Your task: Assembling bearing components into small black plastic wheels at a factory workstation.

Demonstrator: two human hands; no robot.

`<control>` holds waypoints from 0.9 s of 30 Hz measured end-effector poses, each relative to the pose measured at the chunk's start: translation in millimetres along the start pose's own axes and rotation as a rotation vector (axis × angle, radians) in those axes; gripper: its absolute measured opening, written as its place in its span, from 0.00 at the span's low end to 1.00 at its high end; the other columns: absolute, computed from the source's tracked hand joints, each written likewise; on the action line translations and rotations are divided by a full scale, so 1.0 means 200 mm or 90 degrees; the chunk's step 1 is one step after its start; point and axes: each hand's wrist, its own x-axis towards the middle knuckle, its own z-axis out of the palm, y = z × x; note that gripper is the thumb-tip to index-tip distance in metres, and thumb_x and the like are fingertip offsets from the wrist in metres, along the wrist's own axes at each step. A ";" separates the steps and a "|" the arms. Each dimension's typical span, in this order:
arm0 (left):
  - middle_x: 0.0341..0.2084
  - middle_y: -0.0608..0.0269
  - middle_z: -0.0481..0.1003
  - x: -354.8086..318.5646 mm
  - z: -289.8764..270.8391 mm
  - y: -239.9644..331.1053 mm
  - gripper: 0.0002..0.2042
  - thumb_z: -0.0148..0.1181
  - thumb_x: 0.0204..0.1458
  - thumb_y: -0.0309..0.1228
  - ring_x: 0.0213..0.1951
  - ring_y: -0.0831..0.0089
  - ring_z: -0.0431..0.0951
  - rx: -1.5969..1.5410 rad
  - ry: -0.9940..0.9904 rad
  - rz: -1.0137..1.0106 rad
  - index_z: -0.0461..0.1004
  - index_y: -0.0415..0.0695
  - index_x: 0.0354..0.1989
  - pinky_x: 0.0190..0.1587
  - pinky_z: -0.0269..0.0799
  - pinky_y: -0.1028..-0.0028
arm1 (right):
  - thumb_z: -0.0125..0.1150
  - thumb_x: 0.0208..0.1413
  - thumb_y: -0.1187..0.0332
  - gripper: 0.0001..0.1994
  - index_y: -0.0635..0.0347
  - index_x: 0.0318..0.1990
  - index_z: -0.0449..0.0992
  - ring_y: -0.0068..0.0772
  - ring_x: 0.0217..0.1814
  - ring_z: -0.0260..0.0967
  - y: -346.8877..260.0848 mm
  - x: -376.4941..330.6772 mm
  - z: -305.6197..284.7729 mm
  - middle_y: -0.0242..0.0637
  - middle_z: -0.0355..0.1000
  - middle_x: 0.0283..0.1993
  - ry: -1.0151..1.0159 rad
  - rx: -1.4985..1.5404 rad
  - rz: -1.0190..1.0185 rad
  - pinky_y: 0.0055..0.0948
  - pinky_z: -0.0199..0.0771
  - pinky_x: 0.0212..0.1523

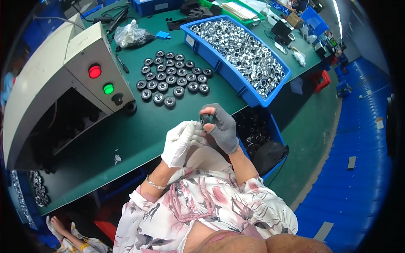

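My right hand [223,128], in a grey glove with bare fingertips, pinches a small black wheel [204,119] between thumb and finger. Beside it is my left hand [180,142] in a white glove, its fingers drawn together close to the wheel. Whatever those fingers hold, if anything, cannot be made out. On the green table [139,126] beyond my hands lies a group of several black wheels [171,80] with pale centres, laid flat. A long blue bin [249,90] to their right is full of shiny silver round parts [238,50].
At the left stands a beige machine [80,63] with a red and a green button and a dark opening. A blue crate [274,126] of dark parts sits below the table edge at my right. A plastic bag [131,34] lies far back. Another person's hand [57,225] shows lower left.
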 end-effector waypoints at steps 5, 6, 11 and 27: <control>0.35 0.57 0.79 0.02 0.02 0.04 0.15 0.58 0.64 0.36 0.30 0.74 0.78 0.021 -0.022 -0.053 0.74 0.35 0.49 0.36 0.75 0.76 | 0.68 0.46 0.75 0.17 0.63 0.46 0.77 0.43 0.46 0.70 0.03 0.01 0.00 0.42 0.72 0.47 -0.018 -0.294 -0.243 0.36 0.69 0.53; 0.35 0.57 0.79 0.03 0.01 0.04 0.15 0.58 0.64 0.36 0.30 0.74 0.78 0.022 -0.019 -0.054 0.74 0.35 0.49 0.36 0.75 0.76 | 0.69 0.43 0.74 0.19 0.62 0.46 0.77 0.47 0.46 0.70 0.03 0.02 0.00 0.43 0.72 0.46 -0.017 -0.362 -0.311 0.39 0.69 0.54; 0.33 0.63 0.79 0.03 -0.01 -0.01 0.13 0.62 0.61 0.34 0.29 0.78 0.76 0.023 0.037 -0.004 0.77 0.38 0.48 0.33 0.69 0.79 | 0.71 0.43 0.70 0.19 0.62 0.45 0.78 0.46 0.47 0.69 -0.01 0.05 0.01 0.41 0.73 0.44 -0.043 -0.453 -0.360 0.40 0.69 0.54; 0.43 0.59 0.75 0.19 0.05 -0.16 0.22 0.54 0.65 0.47 0.45 0.70 0.75 -0.086 -0.011 0.058 0.72 0.36 0.50 0.50 0.71 0.72 | 0.73 0.36 0.69 0.20 0.59 0.42 0.79 0.44 0.41 0.70 0.00 0.17 -0.14 0.36 0.72 0.36 -0.057 -0.413 -0.329 0.49 0.68 0.58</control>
